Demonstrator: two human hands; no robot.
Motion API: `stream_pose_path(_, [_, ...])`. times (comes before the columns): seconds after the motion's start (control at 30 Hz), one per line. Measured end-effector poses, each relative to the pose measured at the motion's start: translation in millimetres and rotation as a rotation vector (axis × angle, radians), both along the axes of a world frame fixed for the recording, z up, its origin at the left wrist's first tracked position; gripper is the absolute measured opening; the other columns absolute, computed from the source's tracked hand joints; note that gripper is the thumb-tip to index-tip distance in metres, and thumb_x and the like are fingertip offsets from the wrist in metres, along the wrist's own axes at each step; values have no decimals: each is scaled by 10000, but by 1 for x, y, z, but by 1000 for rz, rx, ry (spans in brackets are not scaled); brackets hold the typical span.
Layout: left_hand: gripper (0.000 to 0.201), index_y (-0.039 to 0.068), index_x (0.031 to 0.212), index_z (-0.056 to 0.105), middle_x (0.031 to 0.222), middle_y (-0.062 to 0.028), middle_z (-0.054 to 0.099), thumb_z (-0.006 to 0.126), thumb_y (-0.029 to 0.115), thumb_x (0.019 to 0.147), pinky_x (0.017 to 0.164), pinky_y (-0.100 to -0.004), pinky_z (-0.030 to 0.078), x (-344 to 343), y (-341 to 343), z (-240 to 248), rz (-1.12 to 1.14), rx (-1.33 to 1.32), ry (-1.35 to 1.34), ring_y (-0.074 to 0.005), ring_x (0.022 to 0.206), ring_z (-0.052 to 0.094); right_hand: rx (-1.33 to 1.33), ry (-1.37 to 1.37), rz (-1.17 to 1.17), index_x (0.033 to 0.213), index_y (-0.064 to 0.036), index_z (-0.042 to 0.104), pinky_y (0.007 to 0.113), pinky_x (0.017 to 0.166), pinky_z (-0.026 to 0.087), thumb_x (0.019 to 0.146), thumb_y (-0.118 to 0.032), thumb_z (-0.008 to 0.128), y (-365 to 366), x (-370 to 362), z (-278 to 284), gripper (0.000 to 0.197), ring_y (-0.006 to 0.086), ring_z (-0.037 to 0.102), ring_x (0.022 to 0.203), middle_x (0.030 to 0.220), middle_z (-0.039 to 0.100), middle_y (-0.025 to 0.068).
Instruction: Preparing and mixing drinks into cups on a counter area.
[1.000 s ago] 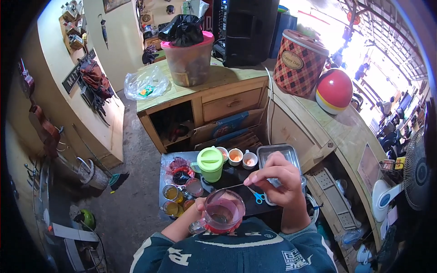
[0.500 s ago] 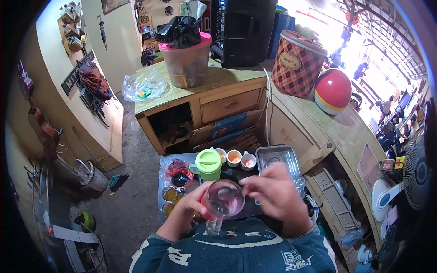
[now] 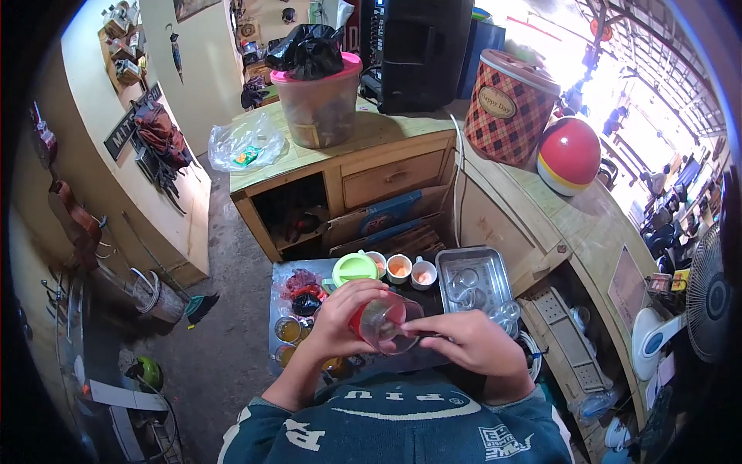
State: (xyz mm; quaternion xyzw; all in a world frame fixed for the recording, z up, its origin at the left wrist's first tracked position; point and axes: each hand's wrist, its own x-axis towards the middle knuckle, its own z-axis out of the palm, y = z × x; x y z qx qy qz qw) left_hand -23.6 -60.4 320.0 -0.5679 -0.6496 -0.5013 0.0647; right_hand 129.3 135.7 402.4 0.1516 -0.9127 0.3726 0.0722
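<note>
My left hand (image 3: 344, 317) is wrapped round a clear mug (image 3: 398, 340) with red on its side, tilted so its mouth faces right. The fingers of my right hand (image 3: 471, 340) are pinched together at the mug's mouth; what they hold, if anything, I cannot make out. Just beyond the mug stands a pitcher with a light green lid (image 3: 355, 267). Beside it is a row of white cups, among them a cup with orange contents (image 3: 399, 268) and a cup with pale pink contents (image 3: 423, 274).
A metal tray (image 3: 502, 271) holding clear glassware lies to the right. On the left are glasses of yellowish liquid (image 3: 287, 330) and a bag of red stuff (image 3: 303, 282). A wooden counter (image 3: 394, 139) rises behind, bearing a pink-rimmed bucket (image 3: 318, 108). A fan (image 3: 707, 290) stands far right.
The mug has tipped over toward the right, its handle no longer showing. My left hand has moved higher on it, and my right hand has come down to its mouth.
</note>
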Motion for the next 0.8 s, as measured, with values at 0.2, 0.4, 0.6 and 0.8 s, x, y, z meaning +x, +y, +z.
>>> stream_pose_path(0.2, [759, 91, 1187, 553, 1193, -141, 617, 915, 289, 550, 951, -456, 482, -1, 4, -8, 178, 179, 131, -338, 1119, 596, -186, -35, -19, 1002, -14, 716, 285, 720, 539, 900, -144, 625, -8, -5, 4, 188, 225, 716, 809, 920, 725, 123])
stream_pose_path(0.4, [771, 93, 1186, 534, 1180, -145, 616, 918, 313, 554, 909, -478, 504, -3, 11, -8, 209, 355, 249, -368, 1080, 609, -766, 65, 12, 1072, -36, 709, 264, 598, 520, 956, -213, 568, -9, 3, -5, 254, 149, 680, 645, 878, 728, 101])
stream_pose_path(0.6, [714, 96, 1186, 524, 1161, -147, 620, 892, 261, 596, 906, -482, 506, -3, 14, -7, 277, 367, 246, -374, 1070, 612, -777, -170, -59, 1114, -49, 692, 230, 529, 484, 996, -301, 504, -24, 0, -8, 336, 87, 610, 524, 785, 705, 68])
stream_pose_path(0.8, [699, 84, 1178, 557, 1165, -138, 626, 884, 252, 583, 910, -487, 499, -11, 13, -11, 263, 295, 261, -373, 1078, 604, -331, 39, -125, 1023, -67, 675, 292, 634, 534, 906, -163, 639, -30, -18, -16, 156, 244, 700, 733, 871, 701, 118])
